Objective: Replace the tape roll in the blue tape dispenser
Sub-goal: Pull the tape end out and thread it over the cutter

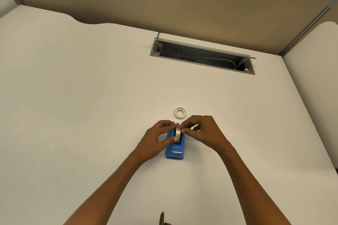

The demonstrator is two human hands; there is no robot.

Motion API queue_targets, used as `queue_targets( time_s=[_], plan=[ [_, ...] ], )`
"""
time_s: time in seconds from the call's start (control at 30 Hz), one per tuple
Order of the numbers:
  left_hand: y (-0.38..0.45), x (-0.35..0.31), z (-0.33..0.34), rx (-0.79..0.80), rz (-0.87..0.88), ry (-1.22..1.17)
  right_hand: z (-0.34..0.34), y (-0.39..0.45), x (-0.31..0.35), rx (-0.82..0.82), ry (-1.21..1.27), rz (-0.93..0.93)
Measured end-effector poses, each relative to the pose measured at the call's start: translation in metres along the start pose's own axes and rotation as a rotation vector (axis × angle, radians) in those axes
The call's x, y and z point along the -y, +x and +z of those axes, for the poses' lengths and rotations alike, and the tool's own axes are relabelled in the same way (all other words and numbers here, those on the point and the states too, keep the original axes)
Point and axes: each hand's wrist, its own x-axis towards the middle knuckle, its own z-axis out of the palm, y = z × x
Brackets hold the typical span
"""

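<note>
- Looking down from the head camera, I see both of my hands meeting over the blue tape dispenser (174, 147), which sits on the white desk (91, 97) with its metal cutter end nearest me.
- My fingers hide the far end of the dispenser, so I cannot tell whether the tape roll (178, 133) is fully seated in its cradle or only resting in it.
- The roll stands on edge in the dispenser's open well, pale and narrow.
- My left hand (158, 138) pinches the roll, thumb on its near edge and fingers curled over the top.
- My right hand (203, 131) pinches narrowly at the roll's upper right side; what its fingertips hold is too small to make out.
- A second white tape ring (179, 113) lies flat on the desk just beyond my hands, apart from them.
- Farther back, an open grey cable tray (202, 56) is set into the desk, with dim cables inside.
</note>
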Motion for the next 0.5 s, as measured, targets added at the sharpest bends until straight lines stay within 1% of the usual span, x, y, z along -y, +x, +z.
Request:
queue_targets(
  time_s=[0.07, 0.23, 0.33, 0.5],
  plan=[
    [0.0, 0.0, 0.0, 0.005, 0.005, -0.004, -0.002, -0.002, -0.001, 0.021, 0.012, -0.009],
    [0.0, 0.0, 0.002, 0.009, -0.007, -0.002, 0.003, 0.003, -0.002, -0.022, 0.006, 0.005],
    [0.0, 0.0, 0.003, 0.002, -0.007, 0.007, 0.003, 0.005, 0.002, 0.001, -0.005, 0.031],
    [0.0, 0.002, 0.003, -0.017, -0.006, 0.019, 0.002, 0.009, 0.009, 0.083, -0.175, -0.01]
  ],
)
